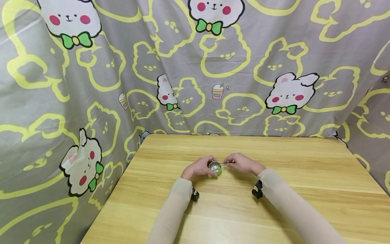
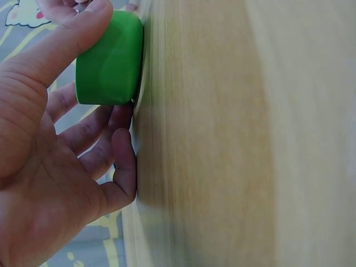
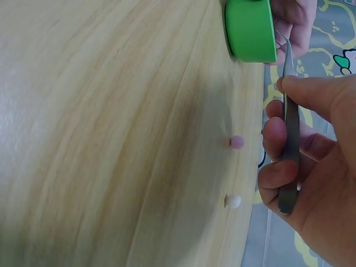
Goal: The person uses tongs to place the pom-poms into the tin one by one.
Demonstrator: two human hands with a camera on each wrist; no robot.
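A small round green container (image 1: 219, 171) with several small pale pieces inside stands on the wooden table. My left hand (image 1: 199, 167) holds it from the left, with the thumb on the near side and fingers behind; its smooth green wall (image 2: 108, 64) shows in the left wrist view. My right hand (image 1: 243, 163) pinches metal tweezers (image 3: 291, 133) between thumb and fingers. Their tips reach over the container's rim from the right; what they grip, if anything, I cannot tell. Below the right hand, a pink bead (image 3: 237, 142) and a white bead (image 3: 233, 201) lie on the table.
The wooden table (image 1: 289, 210) runs back to a grey curtain (image 1: 182, 61) with yellow outlines and white cartoon animals. More curtain hangs at the left and right. A small black camera (image 1: 257, 189) sits at the right wrist and another black camera (image 1: 195, 194) at the left.
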